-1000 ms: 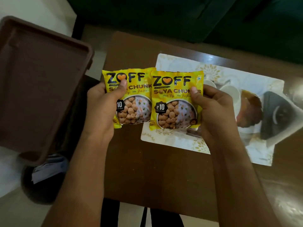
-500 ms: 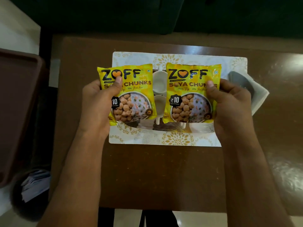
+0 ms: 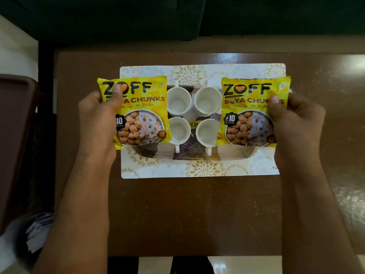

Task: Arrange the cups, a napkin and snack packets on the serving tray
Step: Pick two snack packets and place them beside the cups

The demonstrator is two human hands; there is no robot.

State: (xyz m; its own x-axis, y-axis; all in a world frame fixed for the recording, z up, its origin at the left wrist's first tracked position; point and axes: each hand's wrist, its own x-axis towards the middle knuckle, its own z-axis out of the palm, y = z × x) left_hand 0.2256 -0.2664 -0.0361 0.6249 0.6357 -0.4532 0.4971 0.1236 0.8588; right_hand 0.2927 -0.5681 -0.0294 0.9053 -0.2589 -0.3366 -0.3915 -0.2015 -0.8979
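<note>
A white serving tray (image 3: 197, 169) with gold flower patterns lies on the brown table. Several white cups (image 3: 178, 100) stand in its middle, mouths up. My left hand (image 3: 96, 119) grips a yellow soya chunks packet (image 3: 142, 115) over the tray's left end. My right hand (image 3: 296, 119) grips a second yellow soya chunks packet (image 3: 250, 115) over the tray's right end. Both packets face up at me, one on each side of the cups. I see no napkin; the packets and hands may cover it.
The brown wooden table (image 3: 187, 214) extends around the tray. A dark brown plastic tray-like object (image 3: 13, 145) stands at the left, off the table. Papers (image 3: 39, 234) lie on the floor below it. A dark green sofa (image 3: 177, 20) runs behind the table.
My hands have moved apart, so the two packets now sit at opposite ends of the tray and the cups between them are uncovered. The view has centred on the tray.
</note>
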